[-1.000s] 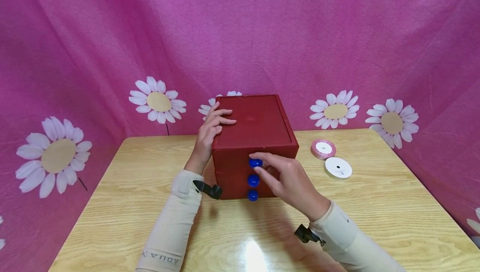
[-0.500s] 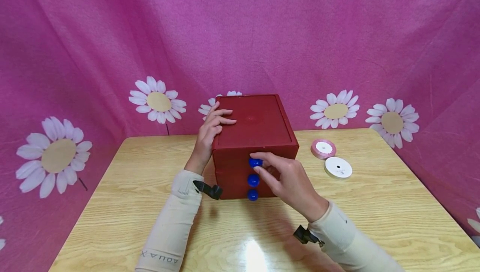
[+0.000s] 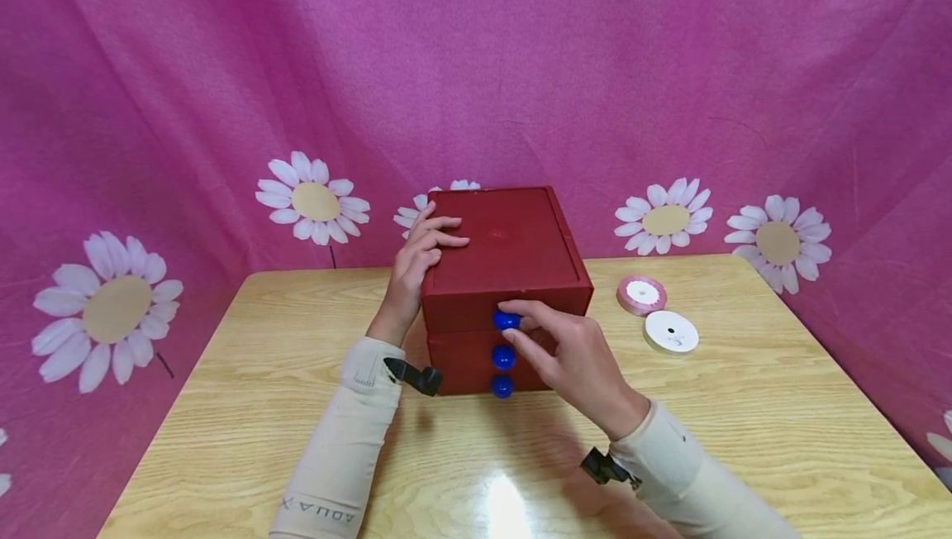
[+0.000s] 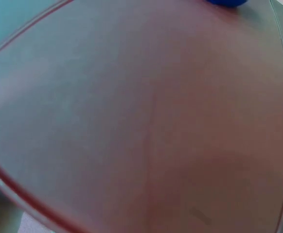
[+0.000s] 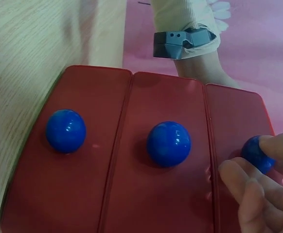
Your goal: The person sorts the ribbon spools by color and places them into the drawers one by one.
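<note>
A red box (image 3: 498, 241) with three drawers stands on the table, its front facing me. My left hand (image 3: 411, 270) rests against its left side, fingers laid over the top edge. With thumb and fingers my right hand (image 3: 587, 357) pinches the top blue knob (image 3: 506, 321). The top drawer front (image 3: 461, 312) stands slightly proud of the ones below. Under it are the middle knob (image 3: 502, 357) and bottom knob (image 3: 502, 386), both untouched. In the right wrist view, fingers (image 5: 231, 177) close around the top knob (image 5: 251, 149). The left wrist view is mostly filled by the box's red surface (image 4: 132, 97).
To the right of the box lie a pink ribbon spool (image 3: 641, 295) and a white spool (image 3: 671, 332), side by side on the wooden table (image 3: 312, 332). A pink cloth with daisies (image 3: 476, 68) hangs right behind the table.
The top drawer has come slightly forward, and a seam now shows beneath its front. My right hand has shifted very slightly with the knob. My left hand has stayed in place.
</note>
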`<state>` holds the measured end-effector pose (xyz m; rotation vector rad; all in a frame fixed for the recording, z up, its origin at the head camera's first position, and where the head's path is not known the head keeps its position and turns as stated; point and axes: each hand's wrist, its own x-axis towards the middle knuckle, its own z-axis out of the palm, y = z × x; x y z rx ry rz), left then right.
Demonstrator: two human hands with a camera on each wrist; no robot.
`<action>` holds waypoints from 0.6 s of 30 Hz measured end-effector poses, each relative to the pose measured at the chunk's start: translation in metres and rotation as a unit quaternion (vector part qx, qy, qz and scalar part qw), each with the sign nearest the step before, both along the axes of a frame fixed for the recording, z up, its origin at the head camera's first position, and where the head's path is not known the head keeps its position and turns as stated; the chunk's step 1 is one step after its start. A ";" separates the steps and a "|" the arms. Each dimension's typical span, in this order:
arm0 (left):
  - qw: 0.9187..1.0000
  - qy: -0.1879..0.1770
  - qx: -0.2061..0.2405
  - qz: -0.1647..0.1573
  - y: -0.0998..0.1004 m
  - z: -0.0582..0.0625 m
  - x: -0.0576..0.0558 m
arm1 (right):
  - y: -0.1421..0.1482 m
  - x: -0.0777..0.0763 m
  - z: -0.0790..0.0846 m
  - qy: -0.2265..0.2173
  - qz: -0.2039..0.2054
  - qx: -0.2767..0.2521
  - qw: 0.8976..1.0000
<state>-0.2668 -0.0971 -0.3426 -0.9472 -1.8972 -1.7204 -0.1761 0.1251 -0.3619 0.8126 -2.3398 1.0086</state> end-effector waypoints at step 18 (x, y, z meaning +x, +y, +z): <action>1.000 0.008 -0.004 -0.007 -0.003 -0.001 -0.001 | 0.002 0.004 -0.004 -0.020 -0.010 -0.050 0.999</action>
